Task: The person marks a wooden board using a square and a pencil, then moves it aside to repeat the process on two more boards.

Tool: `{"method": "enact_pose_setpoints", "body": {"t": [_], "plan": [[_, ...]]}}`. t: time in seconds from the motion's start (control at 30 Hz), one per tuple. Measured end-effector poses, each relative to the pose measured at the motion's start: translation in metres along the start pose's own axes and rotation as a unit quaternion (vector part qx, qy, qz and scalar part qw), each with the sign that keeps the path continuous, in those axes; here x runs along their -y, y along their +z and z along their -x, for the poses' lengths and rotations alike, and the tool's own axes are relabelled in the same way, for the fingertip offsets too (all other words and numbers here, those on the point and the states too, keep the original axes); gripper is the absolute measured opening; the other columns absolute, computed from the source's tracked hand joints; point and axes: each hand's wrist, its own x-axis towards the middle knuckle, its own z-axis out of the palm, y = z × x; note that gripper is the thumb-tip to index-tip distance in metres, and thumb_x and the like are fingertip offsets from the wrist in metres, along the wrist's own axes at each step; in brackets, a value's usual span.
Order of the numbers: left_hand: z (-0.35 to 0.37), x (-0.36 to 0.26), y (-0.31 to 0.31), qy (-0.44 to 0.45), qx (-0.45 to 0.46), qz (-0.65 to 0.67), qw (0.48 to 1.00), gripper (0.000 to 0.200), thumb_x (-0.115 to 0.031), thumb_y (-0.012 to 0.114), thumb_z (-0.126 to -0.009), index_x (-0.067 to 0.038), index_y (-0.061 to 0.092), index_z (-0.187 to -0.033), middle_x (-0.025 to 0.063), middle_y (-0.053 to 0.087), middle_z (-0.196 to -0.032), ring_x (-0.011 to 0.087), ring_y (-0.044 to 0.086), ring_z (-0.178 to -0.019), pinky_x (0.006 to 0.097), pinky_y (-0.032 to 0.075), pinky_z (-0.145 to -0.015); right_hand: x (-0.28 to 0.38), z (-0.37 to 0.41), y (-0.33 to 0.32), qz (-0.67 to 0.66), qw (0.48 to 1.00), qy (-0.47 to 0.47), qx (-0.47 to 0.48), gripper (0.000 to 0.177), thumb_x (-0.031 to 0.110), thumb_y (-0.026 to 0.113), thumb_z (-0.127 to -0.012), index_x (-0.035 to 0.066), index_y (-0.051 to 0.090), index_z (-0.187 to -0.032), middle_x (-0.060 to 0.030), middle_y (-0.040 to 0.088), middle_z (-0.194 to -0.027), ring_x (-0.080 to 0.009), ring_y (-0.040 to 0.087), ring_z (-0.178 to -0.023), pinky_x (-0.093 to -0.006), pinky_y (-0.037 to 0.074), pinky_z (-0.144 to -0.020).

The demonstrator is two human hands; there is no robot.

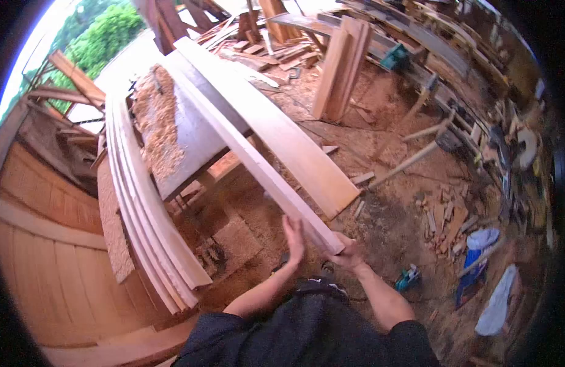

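Observation:
A long narrow board (252, 159) runs from the table at the upper left down to my hands, its near end just in front of my body. My left hand (294, 240) rests against the board's left side, fingers up and apart from one another only in part. Around the near end on the right, my right hand (349, 253) is closed on the board, with its fingers partly hidden. A wider pale board (282, 140) lies beside it on the right, its far part across the table.
The metal-topped table (197, 140) bears a heap of shavings (157, 116). Several long boards (151, 214) lie at the left. Upright planks (341, 67) stand at the back. A teal power tool (408, 278), wood scraps (444, 223) and a sledgehammer (411, 162) are on the right.

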Motion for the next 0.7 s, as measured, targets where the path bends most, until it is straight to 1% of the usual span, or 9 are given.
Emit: {"method": "enact_pose_setpoints", "body": {"t": [0.03,0.07,0.17,0.2,0.23,0.3,0.43,0.53,0.7], "plan": [[-0.001,-0.041,-0.005,-0.034,-0.015,-0.059,0.998,0.073,-0.046,0.057,-0.102,0.002,0.030,-0.150,0.0190,0.041,-0.146,0.0303,0.042,-0.133,0.0412,0.034,-0.114,-0.001,0.006,0.010,-0.062,0.998,-0.001,0.006,0.067,0.024,0.084,-0.074,0.003,0.058,-0.132,-0.0102,0.068,-0.120,-0.0193,0.067,-0.102,-0.0371,0.055,-0.086],[-0.005,-0.062,-0.005,-0.004,-0.062,-0.034,0.997,0.069,-0.047,0.061,-0.100,0.003,0.037,-0.141,0.0174,0.045,-0.138,0.0283,0.046,-0.125,0.0423,0.038,-0.109,0.004,0.016,0.033,-0.268,0.954,0.133,0.021,0.070,0.021,0.083,-0.075,0.004,0.056,-0.137,-0.0060,0.067,-0.121,-0.0157,0.061,-0.107,-0.0364,0.050,-0.094],[-0.014,-0.087,-0.039,-0.087,-0.025,-0.005,0.996,0.064,-0.053,0.062,-0.098,0.001,0.054,-0.132,0.0125,0.063,-0.115,0.0204,0.060,-0.094,0.0374,0.052,-0.080,0.036,0.028,0.061,-0.421,0.876,0.231,0.035,0.068,0.020,0.083,-0.077,0.004,0.056,-0.138,-0.0049,0.065,-0.125,-0.0183,0.059,-0.115,-0.0365,0.047,-0.102],[-0.011,-0.099,-0.048,-0.089,-0.032,-0.076,0.993,0.059,-0.051,0.064,-0.098,0.001,0.059,-0.126,0.0107,0.065,-0.107,0.0190,0.061,-0.089,0.0362,0.052,-0.077,0.047,0.024,0.058,-0.343,0.921,0.179,0.035,0.069,0.019,0.083,-0.078,0.002,0.055,-0.139,-0.0085,0.065,-0.128,-0.0197,0.059,-0.117,-0.0378,0.045,-0.106],[-0.012,-0.105,-0.056,-0.088,-0.034,-0.148,0.985,0.055,-0.049,0.065,-0.098,0.001,0.064,-0.120,0.0089,0.067,-0.099,0.0175,0.062,-0.083,0.0349,0.052,-0.074,0.028,0.027,0.071,-0.419,0.876,0.234,0.055,0.068,0.018,0.082,-0.079,0.002,0.055,-0.139,-0.0088,0.064,-0.129,-0.0202,0.060,-0.118,-0.0379,0.045,-0.107],[-0.024,-0.069,-0.084,-0.067,-0.029,-0.133,0.989,0.056,-0.047,0.065,-0.099,0.005,0.064,-0.120,0.0090,0.068,-0.102,0.0177,0.063,-0.089,0.0342,0.052,-0.076,-0.016,0.045,0.110,-0.564,0.750,0.332,0.090,0.067,0.017,0.081,-0.080,0.002,0.054,-0.140,-0.0093,0.064,-0.130,-0.0213,0.060,-0.120,-0.0382,0.045,-0.108],[-0.031,-0.069,-0.080,-0.102,-0.047,-0.197,0.974,0.054,-0.040,0.066,-0.100,0.006,0.058,-0.126,0.0120,0.067,-0.111,0.0213,0.063,-0.098,0.0367,0.053,-0.085,-0.007,0.043,0.104,-0.517,0.808,0.280,0.038,0.055,0.021,0.073,-0.093,0.002,0.053,-0.141,-0.0085,0.063,-0.133,-0.0205,0.060,-0.121,-0.0389,0.046,-0.108],[-0.024,-0.083,-0.060,-0.099,-0.058,-0.196,0.974,0.052,-0.040,0.064,-0.101,0.007,0.058,-0.124,0.0125,0.066,-0.111,0.0227,0.063,-0.099,0.0383,0.053,-0.086,-0.015,0.043,0.120,-0.621,0.702,0.310,-0.157,0.056,0.041,0.060,-0.102,0.003,0.052,-0.142,-0.0083,0.062,-0.135,-0.0194,0.058,-0.123,-0.0376,0.046,-0.107],[-0.035,-0.077,-0.034,-0.068,0.024,-0.147,0.987,0.055,-0.043,0.064,-0.101,0.005,0.055,-0.127,0.0142,0.064,-0.117,0.0241,0.062,-0.102,0.0407,0.052,-0.090,-0.042,0.021,0.132,-0.437,0.752,0.364,-0.333,0.070,0.061,0.057,-0.098,0.001,0.059,-0.134,-0.0083,0.064,-0.131,-0.0200,0.058,-0.119,-0.0356,0.045,-0.105]]}}
